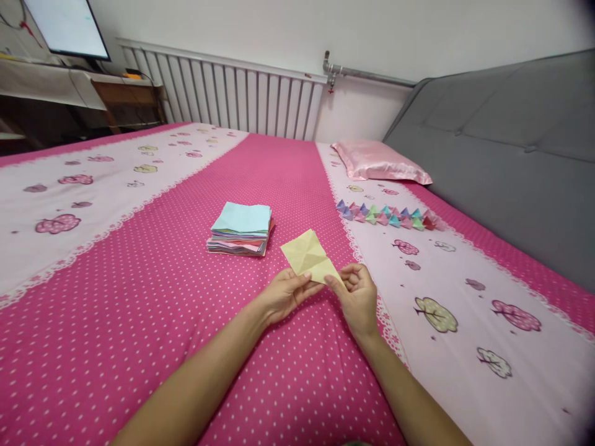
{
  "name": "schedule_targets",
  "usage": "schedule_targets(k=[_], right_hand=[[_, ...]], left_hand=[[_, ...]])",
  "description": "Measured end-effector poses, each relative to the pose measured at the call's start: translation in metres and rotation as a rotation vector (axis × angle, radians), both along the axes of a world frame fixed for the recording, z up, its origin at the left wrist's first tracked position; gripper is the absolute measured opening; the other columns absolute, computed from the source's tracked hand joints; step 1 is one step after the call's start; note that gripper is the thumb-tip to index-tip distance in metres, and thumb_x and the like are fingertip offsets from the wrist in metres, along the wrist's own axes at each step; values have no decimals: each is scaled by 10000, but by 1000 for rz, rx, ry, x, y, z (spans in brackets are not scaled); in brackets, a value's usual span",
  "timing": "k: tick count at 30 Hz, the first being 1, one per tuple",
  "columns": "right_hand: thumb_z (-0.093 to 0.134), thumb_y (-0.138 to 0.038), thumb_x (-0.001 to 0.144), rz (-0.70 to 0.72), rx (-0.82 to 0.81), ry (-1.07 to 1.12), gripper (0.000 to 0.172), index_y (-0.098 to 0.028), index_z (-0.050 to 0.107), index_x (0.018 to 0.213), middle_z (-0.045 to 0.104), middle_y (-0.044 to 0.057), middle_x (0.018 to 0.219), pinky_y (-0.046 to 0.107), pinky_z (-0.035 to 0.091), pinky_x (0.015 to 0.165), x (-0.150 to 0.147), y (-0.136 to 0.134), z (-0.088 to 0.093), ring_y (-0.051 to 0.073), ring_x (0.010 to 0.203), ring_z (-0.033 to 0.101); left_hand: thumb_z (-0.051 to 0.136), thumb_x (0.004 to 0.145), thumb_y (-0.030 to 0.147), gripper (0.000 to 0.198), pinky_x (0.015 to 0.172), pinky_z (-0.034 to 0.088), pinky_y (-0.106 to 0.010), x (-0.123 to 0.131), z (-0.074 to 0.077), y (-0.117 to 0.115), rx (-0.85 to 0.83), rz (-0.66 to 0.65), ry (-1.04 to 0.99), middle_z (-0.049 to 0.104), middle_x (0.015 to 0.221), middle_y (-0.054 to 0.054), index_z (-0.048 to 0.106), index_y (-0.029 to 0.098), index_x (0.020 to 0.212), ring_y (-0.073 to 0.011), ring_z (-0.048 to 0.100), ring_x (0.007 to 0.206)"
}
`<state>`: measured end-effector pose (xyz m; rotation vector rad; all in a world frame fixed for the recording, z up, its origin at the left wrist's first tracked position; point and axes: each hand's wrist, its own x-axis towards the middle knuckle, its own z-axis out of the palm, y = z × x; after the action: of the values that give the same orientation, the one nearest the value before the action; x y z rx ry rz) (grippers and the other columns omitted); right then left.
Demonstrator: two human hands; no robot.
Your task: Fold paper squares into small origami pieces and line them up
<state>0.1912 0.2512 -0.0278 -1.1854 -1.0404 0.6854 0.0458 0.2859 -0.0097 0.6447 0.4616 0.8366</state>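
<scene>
Paper (304, 251) of pale yellow, roughly square and crossed by creases, is just below and right of the frame's centre, tilted, one corner pointing up. The left hand (284, 296) has hold of its lower edge, thumb on top and fingers extended underneath; the right hand (361, 303) is nearly closed, pinching the lower right corner between thumb and finger, the other fingers curled. Left of the sheet and apart from it, a thick stack of multicoloured square papers (242, 218), light blue on top, rests on a bright pink bedspread with white dots (153, 291). Right of centre, small pointed folded-paper pieces in mixed colours (395, 218) form a long double row on a pale printed band. Beyond them lie a shiny pink pillow (379, 162) and, at the upper right, a grey padded headboard (502, 148). A white ribbed radiator (232, 93) crosses the upper part of the frame; at the upper left, a lit monitor (69, 28) stands on a cloth-covered table (60, 88).
</scene>
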Motion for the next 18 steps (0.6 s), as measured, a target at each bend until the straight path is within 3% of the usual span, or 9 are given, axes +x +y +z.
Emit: schedule_targets(k=[6,12,15,18], right_hand=[[722,-294,658,50,-34,132,336,-201,479,871,581,-43,681,217,464,587,1,3,-2,100,601,581],[718,-296,662,81,-47,145,318,-193,508,876,607,-29,715,236,485,606,2,4,-2,108,609,603],[727,-295,649,92,-71,175,340,-188,520,897,623,-21,722,254,495,638,2,6,-3,119,631,624],[735,-294,638,82,-87,195,350,-182,535,902,630,-27,683,254,492,636,4,6,-2,121,618,628]], left_hand=[[537,814,109,164,750,528,-191,1,-2,5,-6,51,115,691,969,-112,661,72,915,-128,660,810],[591,792,181,119,607,514,-151,-1,-5,10,-21,105,242,711,826,-93,665,91,817,-113,663,726],[671,726,245,153,518,470,-130,-3,-9,13,1,154,274,706,772,-82,661,99,770,-104,650,671],[734,643,306,228,383,330,-109,-4,-12,15,55,248,312,648,584,-24,652,99,691,-38,531,458]])
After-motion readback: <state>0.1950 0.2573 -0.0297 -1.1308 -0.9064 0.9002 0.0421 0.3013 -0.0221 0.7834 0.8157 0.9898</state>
